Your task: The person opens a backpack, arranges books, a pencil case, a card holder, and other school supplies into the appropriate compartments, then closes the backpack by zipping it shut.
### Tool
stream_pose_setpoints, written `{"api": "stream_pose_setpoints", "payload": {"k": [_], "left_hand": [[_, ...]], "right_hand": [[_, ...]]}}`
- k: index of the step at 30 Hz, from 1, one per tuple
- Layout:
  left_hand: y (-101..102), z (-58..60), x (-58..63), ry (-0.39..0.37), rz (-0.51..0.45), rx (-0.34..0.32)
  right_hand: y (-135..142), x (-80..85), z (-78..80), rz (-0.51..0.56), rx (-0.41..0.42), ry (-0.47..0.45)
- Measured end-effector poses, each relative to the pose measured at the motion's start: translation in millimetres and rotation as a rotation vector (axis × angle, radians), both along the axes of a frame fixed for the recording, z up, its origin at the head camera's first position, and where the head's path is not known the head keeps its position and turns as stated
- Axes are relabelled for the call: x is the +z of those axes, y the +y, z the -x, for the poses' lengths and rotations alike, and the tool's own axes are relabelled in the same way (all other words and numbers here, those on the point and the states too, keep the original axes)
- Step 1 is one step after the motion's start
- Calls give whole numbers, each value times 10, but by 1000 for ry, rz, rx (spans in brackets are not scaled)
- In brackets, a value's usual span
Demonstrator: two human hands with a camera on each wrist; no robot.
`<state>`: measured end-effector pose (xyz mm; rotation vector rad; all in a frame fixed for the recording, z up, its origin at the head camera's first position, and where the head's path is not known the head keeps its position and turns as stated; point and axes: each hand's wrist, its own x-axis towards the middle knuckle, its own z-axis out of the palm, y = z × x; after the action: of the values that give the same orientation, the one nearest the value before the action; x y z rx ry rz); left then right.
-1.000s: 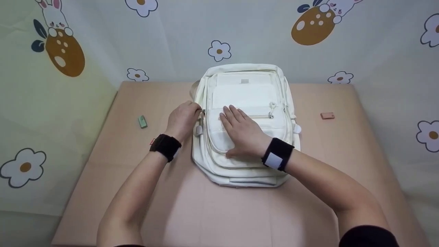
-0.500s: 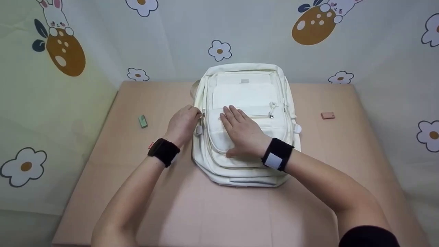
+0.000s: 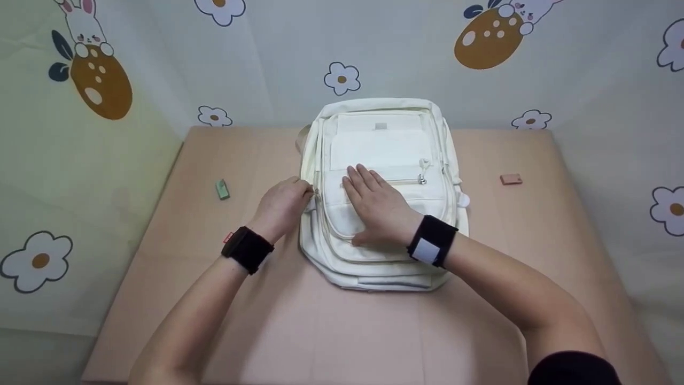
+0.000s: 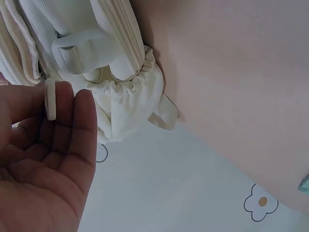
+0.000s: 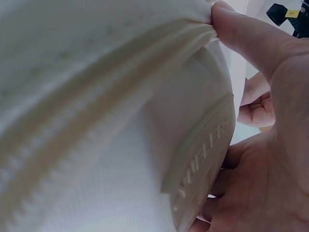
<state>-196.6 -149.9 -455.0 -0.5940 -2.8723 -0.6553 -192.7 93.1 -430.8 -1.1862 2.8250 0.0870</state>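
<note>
We see the cream backpack (image 3: 382, 147) in the middle of the table (image 3: 368, 337), front panel toward the person and top end away; we cannot tell whether it lies quite flat or leans a little. That placing, we judge, leaves both of its sides within easy reach.

At the backpack's left side, the left hand (image 3: 281, 207) pinches a pale pull tab (image 4: 50, 99) between thumb and fingertips. The tab is slim, so we take the pinch, rather than a full fist, as the natural way to grip it and draw along the seam. The right hand (image 3: 380, 208) is spread on the backpack's front panel, fingers straight and together, thumb set apart; we read this as bracing, since soft cloth would otherwise drag along with a pull. In the right wrist view its thumb touches the edge of a zip seam (image 5: 96, 104), near a raised-letter patch (image 5: 200, 150).

Both forearms come in from the near side of the backpack: the left one slants up to its left edge, the right one angles across its lower right corner. A green block (image 3: 222, 190) lies well apart to the backpack's left, a pink block (image 3: 511, 179) to its right.
</note>
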Motion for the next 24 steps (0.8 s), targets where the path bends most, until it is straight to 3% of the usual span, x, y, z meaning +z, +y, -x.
{"api": "stream_pose_setpoints", "payload": {"k": [12,20,24], "left_hand": [[11,16,-39,37,-52,27],[-15,11,-53,60,-69,27],[4,3,-59,55,-59,29]], "right_hand": [[33,43,-72,40,10,-39],[71,-4,-367,59,179,16],[55,-102,-460,25,196,60]]}}
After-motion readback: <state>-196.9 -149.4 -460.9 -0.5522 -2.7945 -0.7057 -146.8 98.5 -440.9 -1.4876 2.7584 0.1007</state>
